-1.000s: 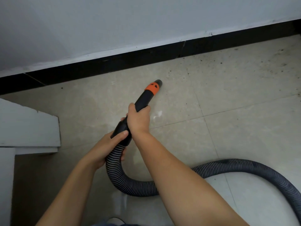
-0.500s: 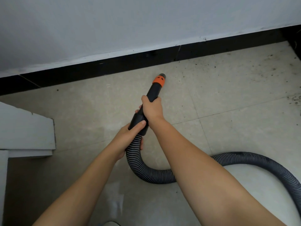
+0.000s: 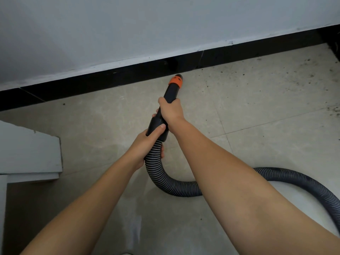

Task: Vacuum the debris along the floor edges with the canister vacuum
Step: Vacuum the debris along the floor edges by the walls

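A black vacuum handle with an orange collar (image 3: pixel 175 82) points at the floor just in front of the black skirting (image 3: pixel 117 78). My right hand (image 3: pixel 171 111) grips the handle's upper part. My left hand (image 3: pixel 147 146) grips its lower end where the ribbed grey hose (image 3: pixel 165 181) joins. The hose loops down under my right forearm and runs off to the right edge. Dark specks of debris (image 3: pixel 276 76) are scattered over the beige tiles to the right of the nozzle. The canister is not in view.
A white wall (image 3: pixel 147 24) rises above the skirting. A white ledge or step (image 3: pixel 27 153) juts in at the left. At the far right the skirting turns a corner (image 3: pixel 334 43), with more debris (image 3: pixel 334 112) near the right edge.
The nozzle has moved forward, away from me, and now sits close to the skirting. Both hands kept their grip and the view shifted with them.
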Demonstrator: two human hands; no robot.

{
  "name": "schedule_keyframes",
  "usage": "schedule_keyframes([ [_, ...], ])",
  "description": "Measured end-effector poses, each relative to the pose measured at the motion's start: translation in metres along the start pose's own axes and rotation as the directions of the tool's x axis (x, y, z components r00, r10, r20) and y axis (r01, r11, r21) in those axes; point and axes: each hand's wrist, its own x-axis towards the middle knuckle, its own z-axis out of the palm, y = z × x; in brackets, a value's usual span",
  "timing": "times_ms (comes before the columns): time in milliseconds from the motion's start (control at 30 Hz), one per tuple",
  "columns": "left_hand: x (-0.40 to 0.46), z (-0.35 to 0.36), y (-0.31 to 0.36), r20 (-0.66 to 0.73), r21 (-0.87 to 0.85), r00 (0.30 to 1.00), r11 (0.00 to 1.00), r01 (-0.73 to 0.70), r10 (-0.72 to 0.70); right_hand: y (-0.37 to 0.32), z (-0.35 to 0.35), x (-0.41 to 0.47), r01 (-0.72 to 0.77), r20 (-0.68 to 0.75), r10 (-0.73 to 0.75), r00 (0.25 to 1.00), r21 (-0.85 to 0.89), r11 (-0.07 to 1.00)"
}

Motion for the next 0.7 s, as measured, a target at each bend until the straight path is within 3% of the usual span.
schedule_keyframes([
  [300,0.013,0.009,0.019,0.069,0.092,0.998,0.996,0.005,-0.011,-0.007,-0.017,0.017,0.007,-0.07,-0.001,0.998,0.086,0.996],
  [700,-0.048,-0.058,-0.03,0.118,0.134,0.989,0.988,0.078,-0.094,0.05,0.022,-0.062,-0.039,-0.039,0.048,0.998,0.209,0.977],
])
